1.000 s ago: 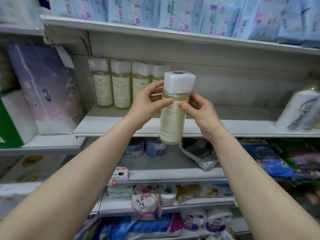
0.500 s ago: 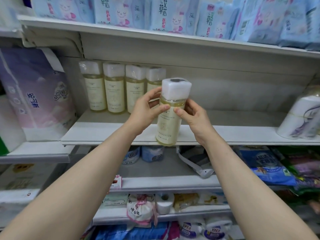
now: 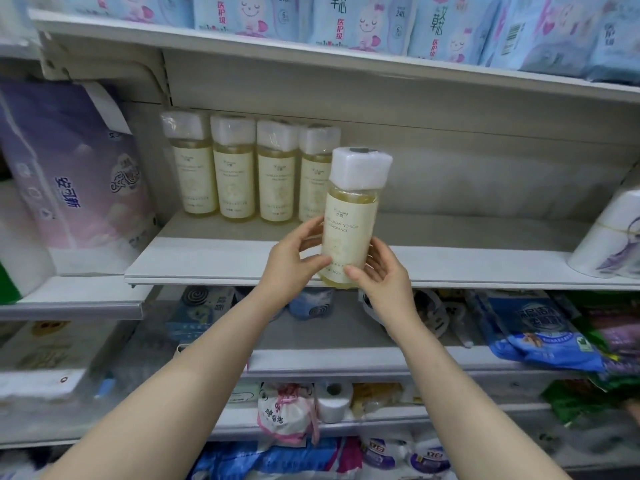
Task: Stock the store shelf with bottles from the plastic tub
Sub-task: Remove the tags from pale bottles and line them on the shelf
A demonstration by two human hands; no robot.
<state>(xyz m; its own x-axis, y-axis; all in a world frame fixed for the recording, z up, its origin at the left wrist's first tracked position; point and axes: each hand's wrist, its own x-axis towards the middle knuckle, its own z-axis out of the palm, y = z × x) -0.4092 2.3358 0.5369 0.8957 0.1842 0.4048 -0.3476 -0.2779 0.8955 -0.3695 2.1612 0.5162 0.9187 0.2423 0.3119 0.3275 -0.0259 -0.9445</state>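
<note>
I hold a clear bottle of yellow liquid with a white wrapped cap and a cream label, upright, just above the front lip of the white shelf. My left hand grips its lower left side. My right hand grips its lower right side and base. Several matching bottles stand in a row at the back left of the same shelf, immediately left of and behind the held one. The plastic tub is out of sight.
A purple tissue pack sits on the neighbouring shelf at left. Wrapped paper rolls lie at the shelf's right end. Blue packs fill the shelf above. Lower shelves hold mixed goods. The shelf surface right of the bottle row is bare.
Both hands have slid from the bottle's upper part down to its lower part, and the label now faces me. The bottle sits nearer the row on the shelf.
</note>
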